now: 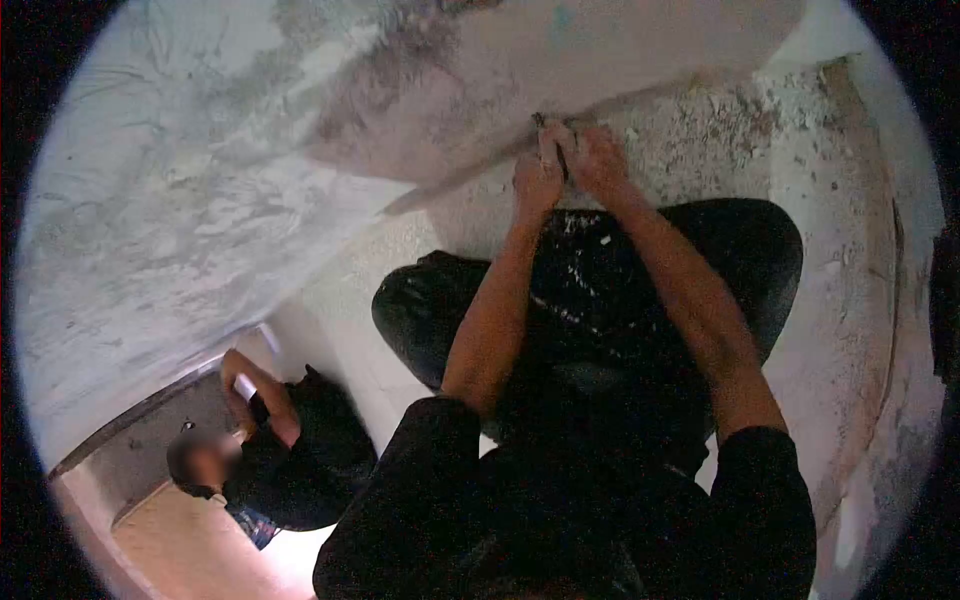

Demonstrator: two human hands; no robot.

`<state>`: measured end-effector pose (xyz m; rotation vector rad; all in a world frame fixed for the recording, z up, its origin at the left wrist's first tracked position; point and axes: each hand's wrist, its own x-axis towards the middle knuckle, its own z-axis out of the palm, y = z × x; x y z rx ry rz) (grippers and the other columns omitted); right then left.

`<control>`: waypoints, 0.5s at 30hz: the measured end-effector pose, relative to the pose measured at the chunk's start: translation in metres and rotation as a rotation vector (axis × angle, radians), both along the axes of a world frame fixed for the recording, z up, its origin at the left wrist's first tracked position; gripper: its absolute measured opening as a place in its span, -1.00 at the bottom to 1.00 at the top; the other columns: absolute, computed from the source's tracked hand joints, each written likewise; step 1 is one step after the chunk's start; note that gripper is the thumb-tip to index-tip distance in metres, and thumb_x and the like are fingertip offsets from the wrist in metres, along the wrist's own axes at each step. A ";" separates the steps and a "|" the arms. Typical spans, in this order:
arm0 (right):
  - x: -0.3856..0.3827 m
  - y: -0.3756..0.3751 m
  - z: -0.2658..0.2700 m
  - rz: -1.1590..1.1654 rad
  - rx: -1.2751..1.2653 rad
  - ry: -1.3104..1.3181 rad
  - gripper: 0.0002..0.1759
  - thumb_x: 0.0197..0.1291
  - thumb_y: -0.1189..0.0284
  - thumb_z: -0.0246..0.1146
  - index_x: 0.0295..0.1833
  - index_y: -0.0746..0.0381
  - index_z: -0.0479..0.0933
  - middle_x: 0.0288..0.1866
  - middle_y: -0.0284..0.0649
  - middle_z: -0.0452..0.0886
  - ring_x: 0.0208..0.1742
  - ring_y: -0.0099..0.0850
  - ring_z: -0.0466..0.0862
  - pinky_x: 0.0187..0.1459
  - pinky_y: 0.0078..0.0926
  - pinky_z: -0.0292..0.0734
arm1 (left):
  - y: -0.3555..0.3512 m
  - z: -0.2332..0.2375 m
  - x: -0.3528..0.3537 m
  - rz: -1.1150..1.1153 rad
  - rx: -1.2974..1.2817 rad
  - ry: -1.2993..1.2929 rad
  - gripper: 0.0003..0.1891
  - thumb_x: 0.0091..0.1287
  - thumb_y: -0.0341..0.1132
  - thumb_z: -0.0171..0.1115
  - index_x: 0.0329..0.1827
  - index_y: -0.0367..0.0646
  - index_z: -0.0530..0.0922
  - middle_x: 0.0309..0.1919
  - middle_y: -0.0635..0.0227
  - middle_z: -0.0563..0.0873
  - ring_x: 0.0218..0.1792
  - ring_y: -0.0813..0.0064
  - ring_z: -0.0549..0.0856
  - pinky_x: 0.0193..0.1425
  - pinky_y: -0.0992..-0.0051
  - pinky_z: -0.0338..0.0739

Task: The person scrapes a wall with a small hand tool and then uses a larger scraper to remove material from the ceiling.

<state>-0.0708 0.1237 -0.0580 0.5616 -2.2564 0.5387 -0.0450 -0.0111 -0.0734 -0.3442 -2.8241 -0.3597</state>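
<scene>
Both of my hands are close together at the foot of the wall, beyond my crossed, dark-clad legs. My left hand (540,180) is closed, its fingers bent towards a thin dark tool (563,165) between the two hands. My right hand (597,160) is closed around the upper part of that tool, whose dark tip shows near the wall's base. Which fingers carry the tool is hard to make out. Rough, flaking material (700,140) covers the floor beside my right hand. White specks and smears lie on my dark trousers (590,260).
A patchy grey and white wall (200,200) rises on the left and ahead. At the lower left another person (310,440) in dark clothes sits or crouches with a raised, bent arm. A rough edge with a dark line (895,290) runs down the right side.
</scene>
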 end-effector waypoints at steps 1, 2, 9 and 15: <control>-0.009 0.000 -0.003 -0.006 0.025 -0.003 -0.65 0.08 0.44 0.11 0.04 0.12 0.44 -0.36 -0.17 0.49 -0.32 -0.23 0.50 -0.25 -0.20 0.44 | 0.006 0.009 -0.011 -0.013 0.003 0.026 -0.50 0.30 -0.29 -0.07 0.25 -0.42 0.21 -0.64 0.03 0.55 -0.66 0.13 0.52 -0.55 0.20 0.38; -0.003 -0.002 -0.010 -0.007 0.045 -0.033 -0.61 0.06 0.45 0.12 0.07 0.16 0.41 -0.31 -0.13 0.49 -0.26 -0.20 0.49 -0.25 -0.23 0.42 | 0.011 0.016 -0.010 0.086 0.178 -0.172 -0.52 0.32 -0.27 -0.09 0.23 -0.41 0.22 -0.58 -0.04 0.56 -0.62 0.06 0.53 -0.47 0.18 0.40; 0.007 -0.011 -0.022 -0.086 -0.081 -0.081 -0.76 0.14 0.35 0.05 -0.06 0.04 0.50 -0.39 -0.23 0.51 -0.31 -0.26 0.53 -0.27 -0.24 0.45 | 0.019 0.035 0.000 0.302 0.622 -0.509 -0.55 0.32 -0.21 -0.10 0.16 -0.35 0.35 -0.35 -0.21 0.57 -0.39 -0.04 0.57 -0.33 0.09 0.42; 0.003 -0.005 -0.023 -0.021 -0.148 -0.171 -0.71 0.14 0.37 0.07 0.01 0.02 0.46 -0.35 -0.27 0.53 -0.36 -0.32 0.54 -0.30 -0.28 0.46 | 0.015 0.028 -0.003 0.082 0.092 -0.203 -0.47 0.38 -0.04 -0.21 0.10 -0.40 0.37 -0.61 -0.15 0.52 -0.46 -0.01 0.57 -0.36 0.10 0.39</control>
